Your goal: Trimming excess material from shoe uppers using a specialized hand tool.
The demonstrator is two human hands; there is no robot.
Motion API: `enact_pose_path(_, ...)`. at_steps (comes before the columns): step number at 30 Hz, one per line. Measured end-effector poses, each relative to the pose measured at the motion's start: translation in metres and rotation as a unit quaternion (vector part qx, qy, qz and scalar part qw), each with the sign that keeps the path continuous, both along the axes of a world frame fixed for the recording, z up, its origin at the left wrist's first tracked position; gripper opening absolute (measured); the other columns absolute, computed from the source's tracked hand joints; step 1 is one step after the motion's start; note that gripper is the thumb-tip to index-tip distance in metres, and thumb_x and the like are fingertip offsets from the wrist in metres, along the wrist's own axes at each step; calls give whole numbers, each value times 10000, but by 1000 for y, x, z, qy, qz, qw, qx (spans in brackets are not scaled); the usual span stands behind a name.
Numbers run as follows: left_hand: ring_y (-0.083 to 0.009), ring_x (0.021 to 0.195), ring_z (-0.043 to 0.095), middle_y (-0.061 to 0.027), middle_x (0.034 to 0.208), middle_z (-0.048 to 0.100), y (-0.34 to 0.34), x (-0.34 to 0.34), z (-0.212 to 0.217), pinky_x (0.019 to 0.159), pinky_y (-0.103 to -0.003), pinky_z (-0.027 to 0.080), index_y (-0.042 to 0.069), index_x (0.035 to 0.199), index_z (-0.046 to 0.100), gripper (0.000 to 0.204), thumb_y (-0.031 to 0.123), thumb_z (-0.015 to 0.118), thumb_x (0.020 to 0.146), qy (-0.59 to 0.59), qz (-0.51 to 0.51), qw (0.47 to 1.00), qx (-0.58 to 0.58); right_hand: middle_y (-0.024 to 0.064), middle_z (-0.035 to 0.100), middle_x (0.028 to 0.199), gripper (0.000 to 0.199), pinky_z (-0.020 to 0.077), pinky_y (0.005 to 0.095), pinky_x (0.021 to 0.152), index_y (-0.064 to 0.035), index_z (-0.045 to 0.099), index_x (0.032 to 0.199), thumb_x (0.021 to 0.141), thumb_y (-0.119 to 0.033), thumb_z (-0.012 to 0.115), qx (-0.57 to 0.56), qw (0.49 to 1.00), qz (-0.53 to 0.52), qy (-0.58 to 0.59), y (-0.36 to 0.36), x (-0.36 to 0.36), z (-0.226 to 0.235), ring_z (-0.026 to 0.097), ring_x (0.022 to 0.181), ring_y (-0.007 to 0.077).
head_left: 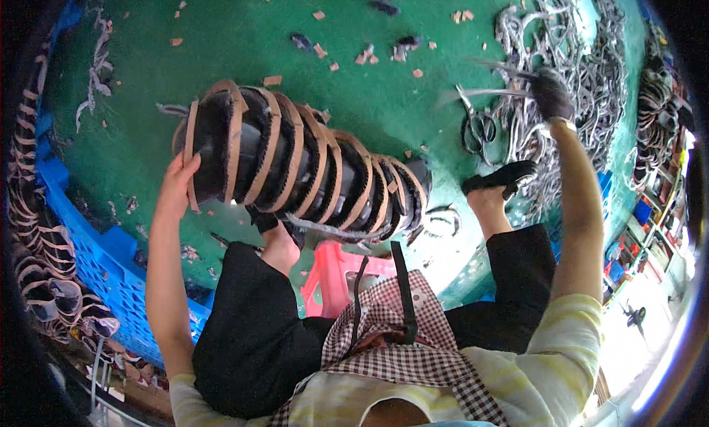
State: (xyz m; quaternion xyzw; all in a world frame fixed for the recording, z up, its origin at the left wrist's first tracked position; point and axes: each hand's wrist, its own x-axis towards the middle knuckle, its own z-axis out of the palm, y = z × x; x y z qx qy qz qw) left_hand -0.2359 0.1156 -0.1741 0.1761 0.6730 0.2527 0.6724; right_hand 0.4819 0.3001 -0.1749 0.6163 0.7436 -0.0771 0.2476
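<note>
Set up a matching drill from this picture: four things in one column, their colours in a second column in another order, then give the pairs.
Things:
1. floor
2. crate
3. stool
4. scissors

Colours:
A. pink
B. dark metal
C. green
D. blue

Pairs: 1-C, 2-D, 3-A, 4-B.

The left hand steadies a row of stacked shoe uppers; the right hand pulls grey straps from a pile.

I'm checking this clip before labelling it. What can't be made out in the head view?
- Right hand: motion-blurred, so its grip on the grey strips is unclear.
- Left hand: its fingers are hidden behind the end of the stack of black pieces with tan bands.
- Blue crate: its contents darken and bend at the left rim.
- Shelves: items are too small.
</note>
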Motion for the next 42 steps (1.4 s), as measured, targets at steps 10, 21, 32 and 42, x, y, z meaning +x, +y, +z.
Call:
enact_pose_path(10, -170, 966, 562, -59, 1047, 605, -13, -13, -19, 840, -310, 445, 34, 1119, 548, 551, 515, 404, 894, -67, 171, 981, -67, 139, 503, 1239, 438, 382, 353, 960, -104, 528, 1184, 770, -233, 589, 75, 981, 121, 133, 99, -170, -61, 475, 1145, 301)
enact_pose_path(21, -150, 820, 604, -41, 916, 627, -19, -42, -39, 719, -286, 489, 60, 1064, 565, 389, 388, 406, 927, -84, 93, 985, -121, 116, 593, 1090, 391, 470, 404, 835, -114, 559, 1129, 782, -289, 597, -53, 913, 321, 246, 93, -326, -82, 567, 1002, 285)
enact_pose_path(32, -199, 843, 612, -98, 941, 628, 27, 33, -75, 801, -333, 487, 22, 1000, 583, 321, 248, 374, 910, -66, -83, 986, -129, 183, 606, 871, 224, 469, 449, 673, -93, 578, 992, 789, -179, 537, -122, 980, -51, 152, -195, -160, -29, 592, 809, 369)
enact_pose_path(42, -207, 866, 606, -99, 961, 625, 21, 42, -86, 819, -340, 478, 20, 1021, 574, 319, 245, 378, 907, -58, -181, 974, -126, 163, 591, 1075, 373, 437, 376, 842, -101, 565, 1113, 849, -354, 490, -118, 826, -449, 319, -293, -162, -116, 556, 1006, 336)
